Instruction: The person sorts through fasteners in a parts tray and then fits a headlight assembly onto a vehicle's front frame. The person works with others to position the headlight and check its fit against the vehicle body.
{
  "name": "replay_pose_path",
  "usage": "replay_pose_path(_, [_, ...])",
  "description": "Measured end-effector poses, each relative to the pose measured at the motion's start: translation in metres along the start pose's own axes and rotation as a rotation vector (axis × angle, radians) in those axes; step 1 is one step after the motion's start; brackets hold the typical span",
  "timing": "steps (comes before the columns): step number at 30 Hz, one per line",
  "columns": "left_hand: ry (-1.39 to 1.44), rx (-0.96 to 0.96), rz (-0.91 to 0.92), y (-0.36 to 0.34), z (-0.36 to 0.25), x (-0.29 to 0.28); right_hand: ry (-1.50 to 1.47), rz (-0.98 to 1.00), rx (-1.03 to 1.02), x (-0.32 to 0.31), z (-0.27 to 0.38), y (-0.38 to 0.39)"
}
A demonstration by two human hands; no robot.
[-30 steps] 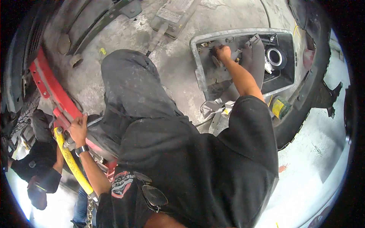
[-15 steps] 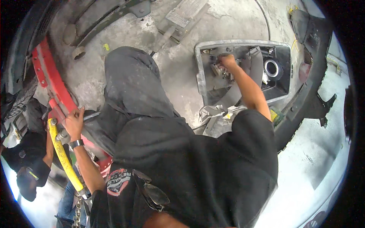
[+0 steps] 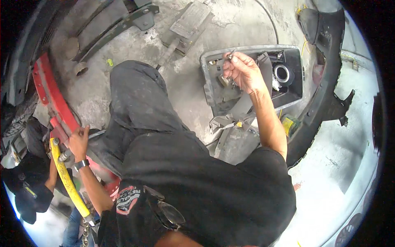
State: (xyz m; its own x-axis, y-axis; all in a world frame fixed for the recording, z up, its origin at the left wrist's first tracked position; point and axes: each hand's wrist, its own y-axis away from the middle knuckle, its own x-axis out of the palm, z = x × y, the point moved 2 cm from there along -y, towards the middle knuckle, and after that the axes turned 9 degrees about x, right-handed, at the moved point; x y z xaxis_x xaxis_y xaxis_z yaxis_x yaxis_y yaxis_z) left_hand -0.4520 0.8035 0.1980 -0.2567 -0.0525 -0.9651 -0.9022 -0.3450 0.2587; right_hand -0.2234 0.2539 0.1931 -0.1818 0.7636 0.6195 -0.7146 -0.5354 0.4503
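Observation:
My right hand (image 3: 245, 74) is raised over a dark plastic bin (image 3: 207, 92), its thumb and forefinger pinching a small metal bolt-like piece (image 3: 231, 54). Loose metal hardware (image 3: 224, 81) lies in the bin under the hand. The bin also holds a black part with a silver ring (image 3: 282, 74) and a grey strip-like piece (image 3: 265, 70). At the left, my left hand (image 3: 78, 144), with a watch at the wrist, grips the lower part of a red metal beam (image 3: 55, 88); its curled fingers are partly hidden. Just below it is a yellow bar (image 3: 68, 177) with a metal fitting (image 3: 65, 155).
A black bumper-like panel (image 3: 325, 82) curves along the right. A dusty metal pedal-like block (image 3: 191, 24) stands on the concrete floor ahead, with a dark bracket (image 3: 144, 18) to its left. Another person in dark clothing (image 3: 29, 189) is close at the left.
My right hand has come up from inside the bin, now with a small metal piece between its fingertips. My left hand stays at the red beam. The view has shifted slightly.

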Motion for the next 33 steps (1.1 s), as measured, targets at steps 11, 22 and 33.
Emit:
replay_pose_path(11, [0.026,0.127,-0.078,0.012,0.002,-0.010,-0.034,0.302,0.054,0.148,0.000,-0.035])
replay_pose_path(22, [1.065,0.390,-0.777,0.013,-0.067,-0.109,0.401,0.503,0.139,0.319,-0.053,-0.073])
replay_pose_path(33, [1.219,0.281,-1.153,0.040,-0.027,-0.117,0.875,0.694,0.119,0.439,-0.115,-0.091])
